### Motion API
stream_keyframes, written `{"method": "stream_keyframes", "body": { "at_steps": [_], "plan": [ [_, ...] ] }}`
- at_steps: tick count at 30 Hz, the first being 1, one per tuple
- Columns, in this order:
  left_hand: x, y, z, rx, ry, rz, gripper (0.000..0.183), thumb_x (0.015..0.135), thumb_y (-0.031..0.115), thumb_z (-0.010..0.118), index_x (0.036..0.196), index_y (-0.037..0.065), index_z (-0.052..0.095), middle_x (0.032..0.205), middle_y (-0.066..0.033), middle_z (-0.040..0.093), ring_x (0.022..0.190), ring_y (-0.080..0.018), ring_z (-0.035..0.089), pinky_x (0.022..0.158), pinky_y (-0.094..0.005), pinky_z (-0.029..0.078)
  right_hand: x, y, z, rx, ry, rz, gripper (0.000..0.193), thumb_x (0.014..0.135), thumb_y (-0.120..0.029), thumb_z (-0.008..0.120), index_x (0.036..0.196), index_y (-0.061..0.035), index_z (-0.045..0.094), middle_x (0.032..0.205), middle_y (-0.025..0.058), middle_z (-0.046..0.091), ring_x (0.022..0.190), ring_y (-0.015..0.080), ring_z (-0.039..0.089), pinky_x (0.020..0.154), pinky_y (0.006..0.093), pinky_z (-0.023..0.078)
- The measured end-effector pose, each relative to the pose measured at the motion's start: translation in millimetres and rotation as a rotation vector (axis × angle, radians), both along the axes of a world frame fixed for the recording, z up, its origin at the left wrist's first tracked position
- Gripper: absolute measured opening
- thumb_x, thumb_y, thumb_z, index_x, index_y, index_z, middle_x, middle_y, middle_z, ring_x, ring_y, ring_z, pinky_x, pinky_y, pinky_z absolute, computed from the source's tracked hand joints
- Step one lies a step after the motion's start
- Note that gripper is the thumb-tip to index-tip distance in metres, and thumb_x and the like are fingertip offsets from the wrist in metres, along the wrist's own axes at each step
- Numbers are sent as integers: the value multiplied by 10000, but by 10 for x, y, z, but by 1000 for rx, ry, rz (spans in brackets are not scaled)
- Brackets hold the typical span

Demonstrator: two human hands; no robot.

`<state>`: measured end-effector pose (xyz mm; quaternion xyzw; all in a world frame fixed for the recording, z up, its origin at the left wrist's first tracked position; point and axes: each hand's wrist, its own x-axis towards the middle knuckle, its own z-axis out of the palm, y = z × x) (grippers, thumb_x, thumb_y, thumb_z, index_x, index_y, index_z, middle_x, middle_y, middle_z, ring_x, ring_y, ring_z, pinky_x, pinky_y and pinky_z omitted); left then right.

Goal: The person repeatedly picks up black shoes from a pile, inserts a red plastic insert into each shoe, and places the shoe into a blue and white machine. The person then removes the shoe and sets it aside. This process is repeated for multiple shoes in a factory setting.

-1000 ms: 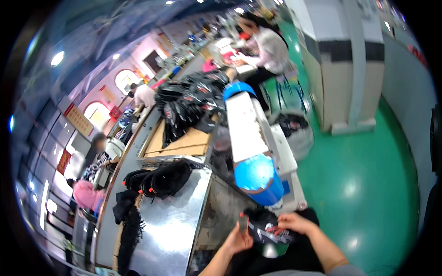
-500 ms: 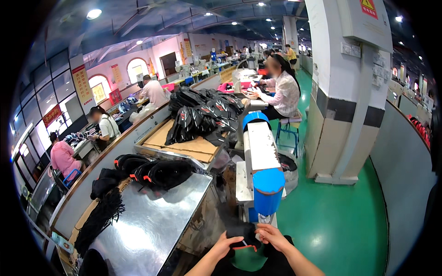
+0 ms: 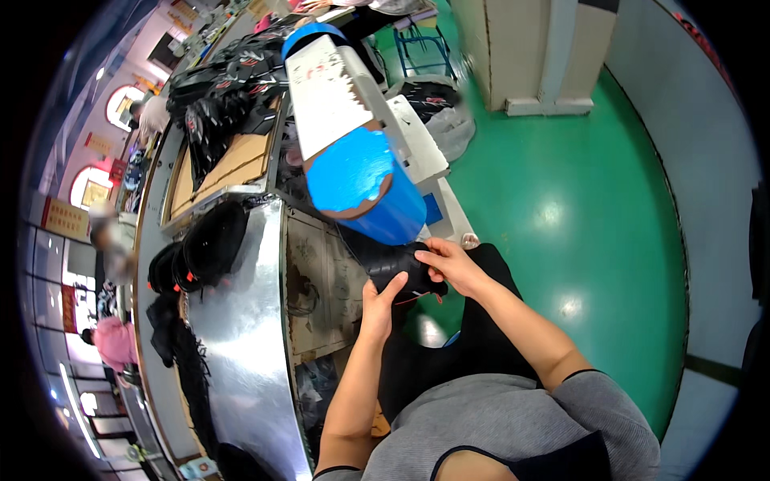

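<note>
A black shoe upper (image 3: 395, 261) with a thin red edge is held between my two hands, right below the blue end of a sewing machine (image 3: 365, 172). My left hand (image 3: 380, 311) grips its near left side, thumb on top. On the other side, my right hand (image 3: 451, 263) pinches the upper's right edge with thumb and fingers. The machine head hides the far part of the upper and any needle.
To the left is a shiny metal table (image 3: 241, 337) with black shoe uppers (image 3: 212, 240) and a bundle of black laces (image 3: 196, 385). More black uppers (image 3: 216, 104) lie piled on cardboard beyond. A bagged bundle (image 3: 437, 108) sits by a blue stool (image 3: 423, 50).
The view has tilted down and turned, so my arms and lap now show. Both hands still hold the upper, which is now close beneath the machine's blue end.
</note>
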<state>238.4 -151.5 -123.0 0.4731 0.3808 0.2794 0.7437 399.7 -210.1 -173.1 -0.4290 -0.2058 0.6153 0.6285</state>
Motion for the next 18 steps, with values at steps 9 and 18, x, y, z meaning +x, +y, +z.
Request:
{"method": "stream_keyframes", "body": {
  "at_steps": [9,18],
  "plan": [
    [335,137,-242,-49,62,167,238,848,60,633,1071,-13,590,1027,-79,638,908,-180,618,811,-295,478,19,161,-128,-14,-265,-314,182,842,-116,660,877,23,548,651,35,536,524,87,524,442,239,412],
    [375,714,-319,-454,45,125,343,892,146,458,1186,-27,494,1170,-169,566,1071,-319,569,946,-467,456,156,362,57,-31,-37,-346,66,876,-13,566,889,40,530,791,71,563,644,129,602,596,265,554]
  ]
}}
